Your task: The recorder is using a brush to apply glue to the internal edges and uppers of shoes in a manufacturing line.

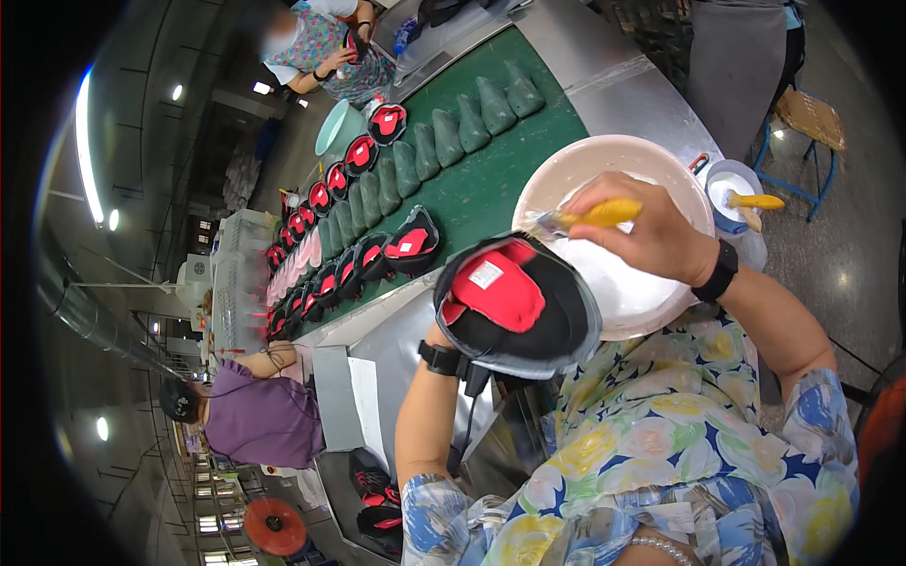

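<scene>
My right hand [651, 226] is closed around the yellow handle of a brush [606, 212], raised over a large pale pink basin [694, 179] of white liquid [618, 283]. The brush's bristle end is beside the upper edge of a black shoe upper [557, 321]; whether they touch I cannot tell. The upper has a red lining [500, 297] with a small white label. It is held up left of the basin by my left hand, which is hidden behind it; only my left forearm and a black wristband [440, 357] show.
A green conveyor belt [543, 137] carries rows of dark green foot-shaped forms [446, 137] and black-and-red uppers [412, 243]. Right of the basin stands a small pot [725, 213] with another yellow-handled brush [758, 201]. Co-workers stand at far left [260, 410] and across the belt [326, 47].
</scene>
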Demonstrator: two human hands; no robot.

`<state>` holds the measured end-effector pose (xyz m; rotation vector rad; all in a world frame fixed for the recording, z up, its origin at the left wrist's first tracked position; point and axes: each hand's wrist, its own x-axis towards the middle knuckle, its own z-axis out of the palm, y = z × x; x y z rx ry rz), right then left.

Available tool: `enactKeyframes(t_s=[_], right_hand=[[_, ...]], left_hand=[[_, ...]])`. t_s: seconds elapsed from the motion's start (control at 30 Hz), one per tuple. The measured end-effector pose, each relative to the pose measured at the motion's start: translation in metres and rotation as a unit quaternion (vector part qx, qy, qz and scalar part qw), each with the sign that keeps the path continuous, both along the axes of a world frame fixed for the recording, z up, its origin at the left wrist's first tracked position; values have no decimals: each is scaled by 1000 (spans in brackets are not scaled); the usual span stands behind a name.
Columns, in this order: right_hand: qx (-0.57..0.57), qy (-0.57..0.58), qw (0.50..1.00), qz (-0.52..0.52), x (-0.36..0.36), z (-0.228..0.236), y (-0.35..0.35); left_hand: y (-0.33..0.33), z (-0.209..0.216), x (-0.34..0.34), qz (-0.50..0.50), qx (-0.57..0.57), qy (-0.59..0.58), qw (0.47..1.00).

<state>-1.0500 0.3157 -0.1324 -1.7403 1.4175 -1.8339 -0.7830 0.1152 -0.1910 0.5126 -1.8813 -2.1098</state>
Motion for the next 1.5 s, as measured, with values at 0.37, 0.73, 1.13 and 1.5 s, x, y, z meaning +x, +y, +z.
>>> enactKeyframes(t_s=[0.37,0.73,1.13,1.5], right_hand=[[-227,275,926,123,30,8,-22],[-39,212,974,65,-7,-15,-23],[173,115,976,73,-45,-15,-12],[73,188,977,66,-40,-21,16]], left_hand=[[52,-11,-14,40,316,61,946],[68,-9,-16,54,336,115,933],[60,-6,-29,86,164,56,981],[52,-7,-22,173,-3,89,981]])
